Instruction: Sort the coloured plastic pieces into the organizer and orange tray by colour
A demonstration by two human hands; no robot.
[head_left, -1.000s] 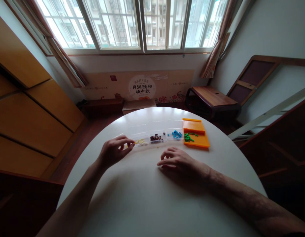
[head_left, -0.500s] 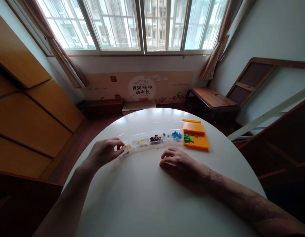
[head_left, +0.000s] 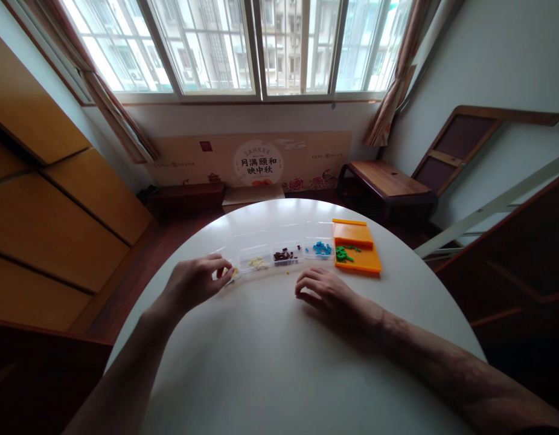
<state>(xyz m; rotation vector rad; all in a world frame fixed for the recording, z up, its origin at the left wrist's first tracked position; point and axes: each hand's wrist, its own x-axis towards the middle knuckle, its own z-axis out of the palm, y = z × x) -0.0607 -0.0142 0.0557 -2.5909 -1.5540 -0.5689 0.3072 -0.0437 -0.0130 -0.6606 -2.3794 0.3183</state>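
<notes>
My left hand [head_left: 195,281] reaches over the leftmost clear plastic box [head_left: 236,279], thumb and fingertips bent together in a pinch among small yellow pieces [head_left: 235,272]. What lies between those fingertips is too small to make out. A bit of red shows behind the fingers. My right hand [head_left: 323,289] rests on the white table [head_left: 261,356], fingers loosely curled with a gap to the thumb and nothing visible in them. One tiny yellow piece [head_left: 287,272] lies on the tabletop left of it.
In a row stand clear boxes with pale yellow pieces [head_left: 256,262], dark brown pieces [head_left: 285,255] and blue pieces [head_left: 322,248]. At the row's right end, an orange tray [head_left: 367,263] holds green pieces [head_left: 343,254]. Beyond the table are a wooden bench [head_left: 388,178] and a window.
My left hand's fingertips have shifted slightly to the right over the leftmost box, and red now shows behind them. My right hand stays almost where it was. The view has tilted slightly.
</notes>
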